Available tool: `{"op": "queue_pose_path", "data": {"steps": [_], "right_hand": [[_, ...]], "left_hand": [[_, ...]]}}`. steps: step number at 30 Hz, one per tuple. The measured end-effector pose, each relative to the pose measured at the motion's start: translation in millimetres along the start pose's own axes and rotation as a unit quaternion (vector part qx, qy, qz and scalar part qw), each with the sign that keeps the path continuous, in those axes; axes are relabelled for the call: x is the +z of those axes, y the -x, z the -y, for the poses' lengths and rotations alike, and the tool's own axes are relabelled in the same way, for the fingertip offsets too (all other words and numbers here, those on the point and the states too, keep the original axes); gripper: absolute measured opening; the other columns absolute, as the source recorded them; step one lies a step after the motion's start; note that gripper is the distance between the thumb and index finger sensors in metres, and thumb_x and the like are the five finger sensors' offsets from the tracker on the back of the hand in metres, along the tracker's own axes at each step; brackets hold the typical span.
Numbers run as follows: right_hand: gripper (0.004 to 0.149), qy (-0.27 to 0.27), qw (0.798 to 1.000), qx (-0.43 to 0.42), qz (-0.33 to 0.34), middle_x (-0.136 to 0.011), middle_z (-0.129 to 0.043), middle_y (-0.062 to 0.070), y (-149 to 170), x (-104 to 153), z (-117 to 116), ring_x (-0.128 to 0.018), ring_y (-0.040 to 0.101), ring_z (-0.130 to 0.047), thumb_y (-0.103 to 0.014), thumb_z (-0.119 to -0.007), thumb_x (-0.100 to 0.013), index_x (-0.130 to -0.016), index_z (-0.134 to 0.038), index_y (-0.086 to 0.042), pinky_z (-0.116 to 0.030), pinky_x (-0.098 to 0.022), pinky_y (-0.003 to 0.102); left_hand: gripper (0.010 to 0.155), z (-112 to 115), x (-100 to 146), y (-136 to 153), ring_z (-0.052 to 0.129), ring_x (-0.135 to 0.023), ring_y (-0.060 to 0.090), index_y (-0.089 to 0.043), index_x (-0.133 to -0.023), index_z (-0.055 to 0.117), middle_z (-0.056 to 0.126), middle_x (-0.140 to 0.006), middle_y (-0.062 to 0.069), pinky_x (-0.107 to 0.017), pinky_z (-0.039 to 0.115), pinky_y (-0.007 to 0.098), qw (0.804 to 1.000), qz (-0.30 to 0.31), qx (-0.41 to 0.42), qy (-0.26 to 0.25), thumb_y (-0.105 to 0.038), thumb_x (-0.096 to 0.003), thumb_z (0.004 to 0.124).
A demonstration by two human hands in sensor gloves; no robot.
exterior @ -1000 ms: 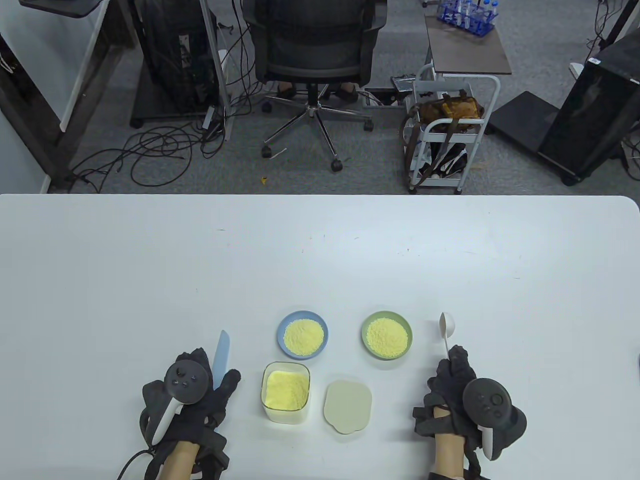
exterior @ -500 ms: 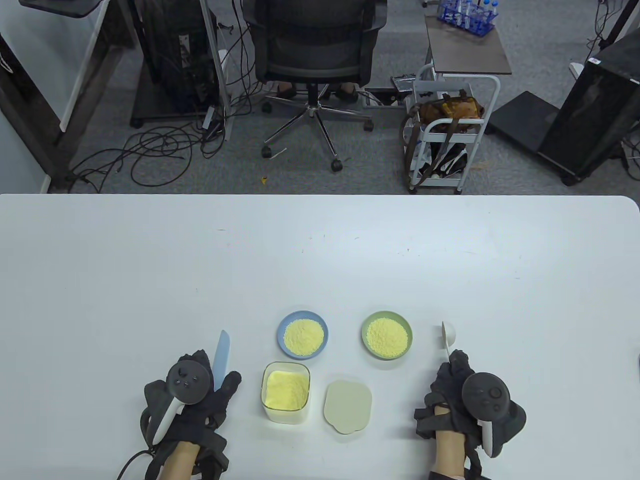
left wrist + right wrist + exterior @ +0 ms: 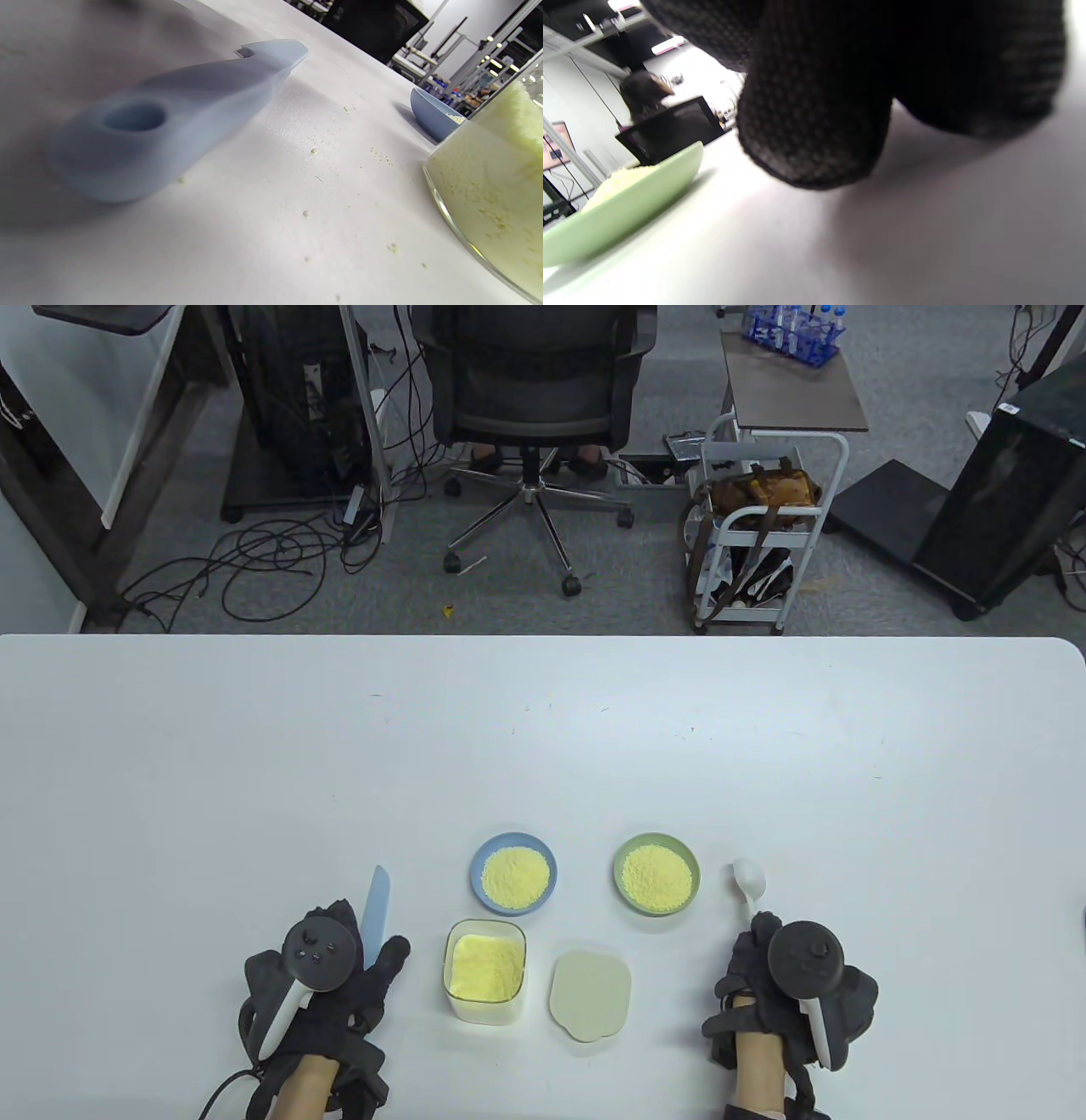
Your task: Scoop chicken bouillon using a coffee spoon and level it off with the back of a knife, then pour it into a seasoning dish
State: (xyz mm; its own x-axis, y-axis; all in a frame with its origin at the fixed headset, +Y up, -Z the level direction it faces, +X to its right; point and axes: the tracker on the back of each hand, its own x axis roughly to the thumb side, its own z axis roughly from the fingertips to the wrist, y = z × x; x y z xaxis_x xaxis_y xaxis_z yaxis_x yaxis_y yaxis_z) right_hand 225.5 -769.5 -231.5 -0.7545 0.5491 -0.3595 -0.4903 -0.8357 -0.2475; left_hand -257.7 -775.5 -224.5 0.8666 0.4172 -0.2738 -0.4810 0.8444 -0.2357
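My left hand (image 3: 372, 963) lies over the handle of the pale blue knife (image 3: 375, 909), whose blade points away from me. In the left wrist view the knife handle (image 3: 140, 127) lies flat on the table with no fingers round it. My right hand (image 3: 758, 937) pinches the handle of the white coffee spoon (image 3: 748, 881), bowl empty, just right of the green dish (image 3: 656, 875). The glass container of yellow bouillon (image 3: 484, 970) stands between my hands. The right wrist view shows curled gloved fingers (image 3: 814, 118) low over the table, not the spoon.
A blue dish (image 3: 514, 875) and the green dish (image 3: 623, 203) both hold yellow powder. The container's beige lid (image 3: 590, 993) lies right of it. Grains are scattered on the table by the container (image 3: 488, 182). An office chair (image 3: 534, 381) stands beyond the table's far edge.
My right hand has drawn back and shifted left, turning the spoon so its bowl now sits nearer the green dish. The left hand and knife have not moved.
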Motion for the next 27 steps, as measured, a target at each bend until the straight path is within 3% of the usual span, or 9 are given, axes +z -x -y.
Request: {"op": "queue_pose_path", "data": {"steps": [8, 19, 27], "right_hand": [[0.039, -0.04, 0.999, 0.006, -0.015, -0.06, -0.082, 0.031, 2.8, -3.1, -2.6, -0.025, 0.014, -0.102, -0.017, -0.081, -0.041, -0.074, -0.07, 0.002, -0.09, -0.017, 0.036], [0.041, -0.043, 0.999, 0.01, -0.015, -0.064, -0.08, 0.032, 0.9, -0.1, -3.3, -0.03, 0.016, -0.1, -0.017, -0.08, -0.042, -0.076, -0.07, 0.002, -0.088, -0.019, 0.038], [0.042, -0.033, 0.999, 0.032, -0.007, -0.066, -0.081, 0.032, -3.8, 5.4, -2.7, -0.034, 0.018, -0.101, -0.012, -0.081, -0.035, -0.075, -0.073, 0.001, -0.088, -0.019, 0.041]], "left_hand": [[0.093, 0.0, 0.2, -0.1, 0.035, -0.11, 0.043, -0.012, -0.109, 0.014, 0.015, -0.113, 0.027, -0.072, 0.04, 0.066, 1.0, -0.001, -0.002, 0.002, -0.068, -0.0462, 0.055], [0.093, 0.1, 0.2, -0.4, 0.036, -0.11, 0.043, -0.012, -0.108, 0.015, 0.016, -0.113, 0.027, -0.072, 0.04, 0.066, 1.0, -0.001, -0.003, 0.004, -0.068, -0.0463, 0.055], [0.093, 0.1, 0.1, -0.4, 0.037, -0.11, 0.043, -0.012, -0.108, 0.015, 0.017, -0.114, 0.027, -0.072, 0.04, 0.066, 1.0, -0.001, -0.002, 0.006, -0.068, -0.0463, 0.056]]}}
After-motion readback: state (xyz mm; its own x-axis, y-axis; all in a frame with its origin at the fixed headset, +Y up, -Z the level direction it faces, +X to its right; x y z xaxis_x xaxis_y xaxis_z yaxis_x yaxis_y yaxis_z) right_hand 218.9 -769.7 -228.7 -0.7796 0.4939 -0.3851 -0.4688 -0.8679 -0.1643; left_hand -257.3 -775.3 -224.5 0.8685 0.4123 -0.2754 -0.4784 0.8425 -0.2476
